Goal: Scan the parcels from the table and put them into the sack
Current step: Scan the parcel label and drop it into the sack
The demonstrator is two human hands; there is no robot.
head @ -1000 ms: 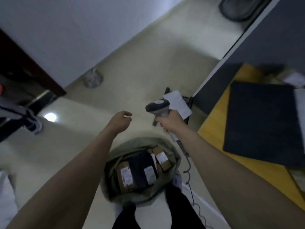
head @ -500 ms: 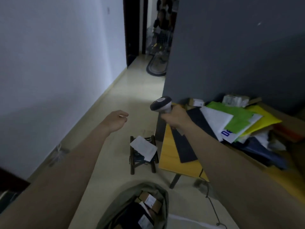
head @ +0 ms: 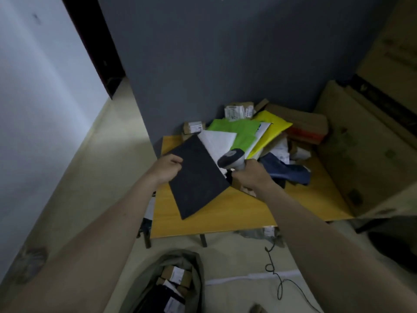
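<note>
My left hand grips the left edge of a flat black parcel that lies tilted over the yellow table. My right hand holds a grey barcode scanner just right of that parcel, its head pointing left. Behind them lies a pile of parcels: a white mailer, a green one, a yellow one, a dark blue bag and small cardboard boxes. The olive sack stands open on the floor below, with labelled boxes inside.
A grey partition wall backs the table. Large cardboard boxes stand at the right. The scanner's black cable trails over the floor. A small dark stool shows at the table's left edge.
My view swung from the sack up to the table. My left hand went from empty in the air to gripping the black parcel. The right hand carried the scanner over the table.
</note>
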